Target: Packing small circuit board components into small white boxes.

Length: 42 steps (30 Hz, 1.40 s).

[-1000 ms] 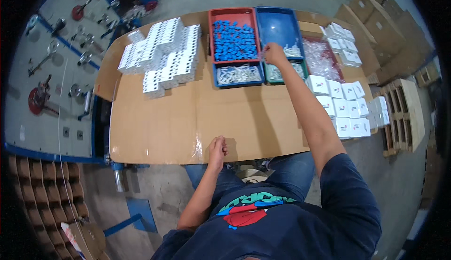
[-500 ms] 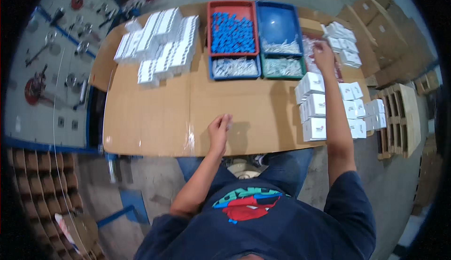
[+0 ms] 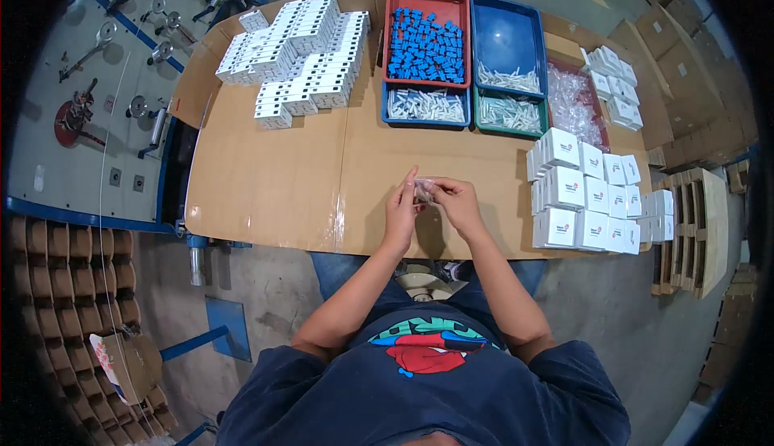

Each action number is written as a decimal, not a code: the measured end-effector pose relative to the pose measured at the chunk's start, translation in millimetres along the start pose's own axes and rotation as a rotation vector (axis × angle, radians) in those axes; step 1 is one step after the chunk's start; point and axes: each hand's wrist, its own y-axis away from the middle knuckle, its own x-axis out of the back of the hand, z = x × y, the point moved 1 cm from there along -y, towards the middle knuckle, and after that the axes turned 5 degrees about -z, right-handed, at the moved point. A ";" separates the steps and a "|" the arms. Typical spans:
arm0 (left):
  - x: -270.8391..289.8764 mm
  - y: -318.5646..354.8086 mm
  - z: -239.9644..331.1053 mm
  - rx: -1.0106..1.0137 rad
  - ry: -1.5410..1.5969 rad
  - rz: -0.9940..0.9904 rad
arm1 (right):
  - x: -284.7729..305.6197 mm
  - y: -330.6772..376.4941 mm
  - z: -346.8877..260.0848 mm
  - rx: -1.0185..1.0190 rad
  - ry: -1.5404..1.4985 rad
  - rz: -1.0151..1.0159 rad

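From where I stand, I see a small clear plastic bag (image 3: 424,189) between the person's two hands, just above the near part of the cardboard-covered desk (image 3: 274,196). The left hand (image 3: 401,213) nips its left side between thumb and fingers; the right hand (image 3: 456,204) pinches the other side. Fingers cover much of it, so I can't tell whether anything is inside.

That film looks thin and slick; I'd say a loose pinch could let it slip, and a hard tug in opposite directions could tear it. If it does hold something, tipping its mouth downward might spill that onto the desk. The white boxes (image 3: 564,188) stand in stacks near the right forearm, so a wide swing of that elbow could knock some over. The tray of blue pieces (image 3: 427,47) sits well beyond both hands.
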 end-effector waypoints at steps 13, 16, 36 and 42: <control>112.3 23.7 -32.0 -0.531 -0.908 0.198 | 77.7 -197.5 -55.0 -0.279 0.573 -0.038; 97.9 25.0 -23.8 -0.546 -0.966 0.192 | 89.4 -238.1 -63.1 -0.274 0.857 -0.095; 106.1 30.1 -24.0 -0.591 -1.102 0.245 | 125.8 -224.2 -102.6 0.073 1.070 0.079; 102.0 30.0 -22.2 -0.639 -1.156 0.269 | 293.8 -179.9 -133.2 -0.130 1.269 0.432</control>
